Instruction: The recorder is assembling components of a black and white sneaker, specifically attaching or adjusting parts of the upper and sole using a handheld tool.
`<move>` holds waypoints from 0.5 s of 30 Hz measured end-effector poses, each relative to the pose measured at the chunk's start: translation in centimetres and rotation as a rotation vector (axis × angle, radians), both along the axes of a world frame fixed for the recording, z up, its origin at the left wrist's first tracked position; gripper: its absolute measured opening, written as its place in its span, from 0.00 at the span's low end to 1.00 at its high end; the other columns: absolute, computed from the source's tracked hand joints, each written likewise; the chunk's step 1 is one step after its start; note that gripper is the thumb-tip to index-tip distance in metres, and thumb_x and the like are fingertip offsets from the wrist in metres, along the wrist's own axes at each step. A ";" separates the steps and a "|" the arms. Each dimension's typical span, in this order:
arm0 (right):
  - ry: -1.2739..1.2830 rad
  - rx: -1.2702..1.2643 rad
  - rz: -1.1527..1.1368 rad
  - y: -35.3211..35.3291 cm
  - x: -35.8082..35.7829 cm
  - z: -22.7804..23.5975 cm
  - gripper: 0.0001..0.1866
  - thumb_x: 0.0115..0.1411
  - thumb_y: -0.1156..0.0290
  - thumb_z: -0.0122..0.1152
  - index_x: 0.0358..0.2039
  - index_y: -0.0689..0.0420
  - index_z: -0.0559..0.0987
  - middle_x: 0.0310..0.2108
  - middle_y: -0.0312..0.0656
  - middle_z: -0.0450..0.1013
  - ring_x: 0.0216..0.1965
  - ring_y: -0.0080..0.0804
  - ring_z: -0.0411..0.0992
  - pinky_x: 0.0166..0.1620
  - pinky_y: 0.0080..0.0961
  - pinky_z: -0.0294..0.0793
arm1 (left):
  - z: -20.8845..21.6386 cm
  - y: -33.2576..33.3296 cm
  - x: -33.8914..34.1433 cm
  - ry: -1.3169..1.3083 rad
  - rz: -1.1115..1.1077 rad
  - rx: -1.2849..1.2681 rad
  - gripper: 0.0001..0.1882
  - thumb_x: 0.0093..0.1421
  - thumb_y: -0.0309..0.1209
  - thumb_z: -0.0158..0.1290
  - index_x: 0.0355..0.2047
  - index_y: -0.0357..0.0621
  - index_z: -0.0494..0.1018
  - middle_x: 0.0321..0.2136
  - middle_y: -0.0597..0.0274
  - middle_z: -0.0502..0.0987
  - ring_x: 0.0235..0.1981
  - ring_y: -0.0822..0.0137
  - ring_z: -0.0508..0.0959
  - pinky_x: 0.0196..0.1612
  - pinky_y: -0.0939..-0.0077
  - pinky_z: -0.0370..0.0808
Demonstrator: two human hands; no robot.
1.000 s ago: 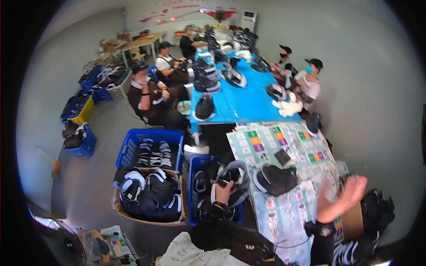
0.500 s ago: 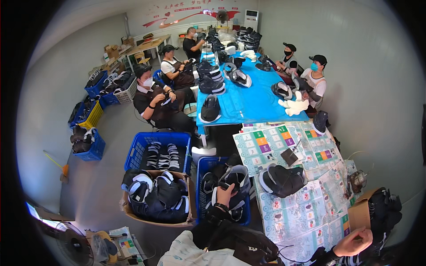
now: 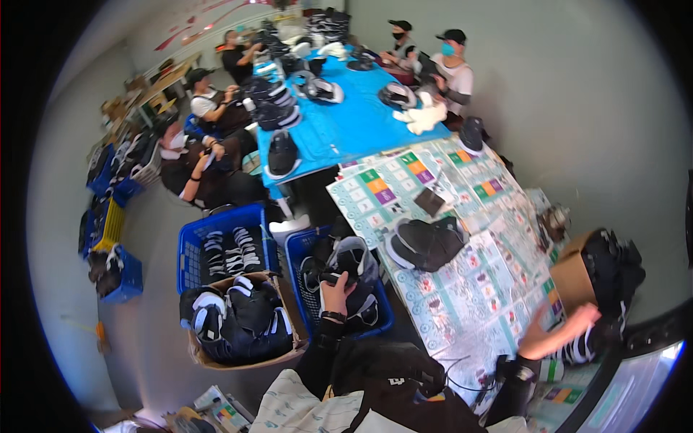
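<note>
My left hand (image 3: 337,294) is closed on a dark cap (image 3: 330,277) over the blue basket (image 3: 292,260), where more black and grey caps lie. The held cap is partly hidden by the fingers. At the lower right, my right hand (image 3: 559,333) is stretched out and blurred, its thumb apart from the fingers and nothing visible in it. It is nearest to a cardboard box (image 3: 570,278) beside a heap of black caps (image 3: 612,267). On the paper-covered table stands a black cap with a pale brim (image 3: 427,244).
A carton of black-and-white caps (image 3: 238,317) and a blue crate of stacked striped pieces (image 3: 189,249) stand left of the basket. Beyond, several masked people sit around a blue-covered table (image 3: 346,130) bearing caps and white gloves (image 3: 420,115). A dark flat square (image 3: 429,202) lies on the printed sheets.
The view has turned right, so the scene sits further left. My right hand has gone from curled to stretched out. My left hand stays on the cap at the basket.
</note>
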State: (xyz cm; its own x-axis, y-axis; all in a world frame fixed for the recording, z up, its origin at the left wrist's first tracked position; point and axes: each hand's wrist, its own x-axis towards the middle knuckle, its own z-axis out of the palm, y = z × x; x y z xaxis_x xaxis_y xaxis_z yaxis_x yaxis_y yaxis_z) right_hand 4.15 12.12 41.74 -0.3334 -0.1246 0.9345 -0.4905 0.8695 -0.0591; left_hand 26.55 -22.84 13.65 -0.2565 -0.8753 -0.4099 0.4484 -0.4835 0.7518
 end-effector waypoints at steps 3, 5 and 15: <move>0.096 0.023 0.096 -0.6 -0.1 -3.2 0.32 0.55 0.80 0.70 0.60 0.64 0.70 0.61 0.55 0.67 0.66 0.54 0.63 0.68 0.47 0.62 | 0.2 -0.6 -0.5 0.004 -0.056 0.050 0.18 0.61 0.28 0.64 0.43 0.39 0.65 0.37 0.58 0.76 0.38 0.61 0.81 0.39 0.63 0.84; 0.145 -0.181 -0.038 1.2 -1.0 -3.9 0.21 0.55 0.84 0.67 0.49 0.61 0.72 0.49 0.50 0.70 0.53 0.50 0.71 0.57 0.45 0.72 | -0.3 -0.2 0.0 0.053 -0.046 -0.012 0.18 0.61 0.28 0.64 0.43 0.39 0.65 0.38 0.58 0.76 0.38 0.61 0.82 0.40 0.63 0.84; -0.229 -0.308 0.018 4.4 1.0 -3.6 0.33 0.55 0.89 0.57 0.63 0.65 0.68 0.41 0.45 0.71 0.33 0.31 0.68 0.38 0.30 0.71 | -1.6 -0.6 -0.6 0.027 -0.094 0.017 0.17 0.62 0.28 0.63 0.41 0.40 0.64 0.37 0.56 0.77 0.36 0.60 0.82 0.41 0.61 0.84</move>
